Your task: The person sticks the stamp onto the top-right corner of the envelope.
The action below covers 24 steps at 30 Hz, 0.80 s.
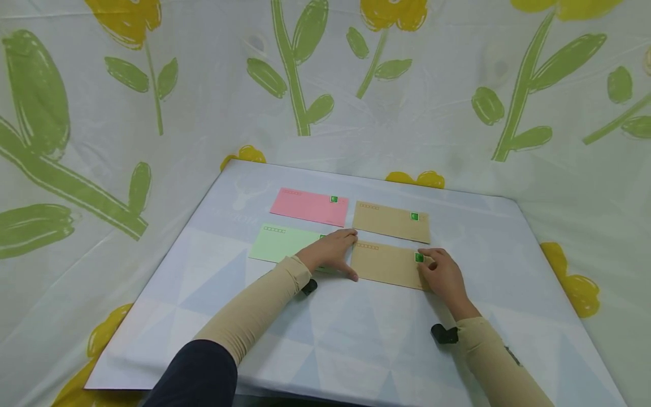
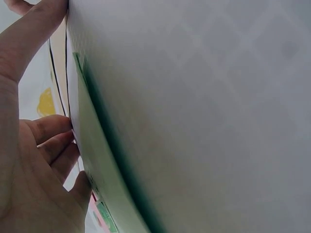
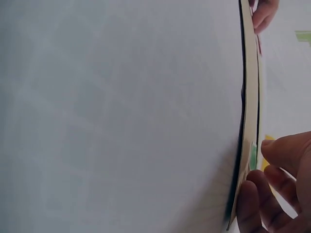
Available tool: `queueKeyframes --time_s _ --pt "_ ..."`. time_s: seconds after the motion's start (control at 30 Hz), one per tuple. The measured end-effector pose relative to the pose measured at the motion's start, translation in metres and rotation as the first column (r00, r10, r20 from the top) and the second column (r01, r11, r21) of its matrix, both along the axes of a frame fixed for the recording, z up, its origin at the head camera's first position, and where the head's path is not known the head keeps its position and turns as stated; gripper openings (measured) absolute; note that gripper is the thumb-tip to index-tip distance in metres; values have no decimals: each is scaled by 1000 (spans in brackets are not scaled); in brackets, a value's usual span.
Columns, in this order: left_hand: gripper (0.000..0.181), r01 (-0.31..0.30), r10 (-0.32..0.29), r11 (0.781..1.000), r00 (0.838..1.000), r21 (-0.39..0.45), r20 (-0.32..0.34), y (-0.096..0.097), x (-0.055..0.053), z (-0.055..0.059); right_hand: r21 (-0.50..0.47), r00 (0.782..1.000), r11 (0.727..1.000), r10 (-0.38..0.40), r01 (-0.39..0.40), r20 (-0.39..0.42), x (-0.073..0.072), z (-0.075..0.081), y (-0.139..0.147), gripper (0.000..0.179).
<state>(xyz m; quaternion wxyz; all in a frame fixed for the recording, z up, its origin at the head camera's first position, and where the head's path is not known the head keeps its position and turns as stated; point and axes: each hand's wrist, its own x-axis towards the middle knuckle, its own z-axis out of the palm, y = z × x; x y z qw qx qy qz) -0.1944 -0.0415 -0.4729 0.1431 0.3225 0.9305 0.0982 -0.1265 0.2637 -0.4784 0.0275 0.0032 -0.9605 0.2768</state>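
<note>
A tan envelope (image 1: pixel 383 265) lies flat between the two hands, with a green stamp (image 1: pixel 419 258) near its upper right corner. My left hand (image 1: pixel 328 252) reaches over the right part of a light green envelope (image 1: pixel 277 242), thumb and fingers spread, tips at the tan envelope's left edge. That hand covers most of the green envelope's stamp. At the tan envelope's right end, my right hand (image 1: pixel 445 277) touches the edge with loosely bent fingers, beside the stamp. The right wrist view shows these fingertips (image 3: pixel 249 194) against the envelope's edge.
Behind lie a pink envelope (image 1: pixel 309 208) on the left and another tan envelope (image 1: pixel 389 221) on the right, both stamped. All rest on a pale patterned tabletop (image 1: pixel 356 328). A flower-print curtain (image 1: pixel 203 85) hangs behind the table.
</note>
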Motion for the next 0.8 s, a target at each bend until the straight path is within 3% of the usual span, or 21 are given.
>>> queueKeyframes --time_s 0.8 --pt "113 8 -8 1000 1000 18 -13 0 0 1 62 999 997 44 -45 14 1 -2 -2 33"
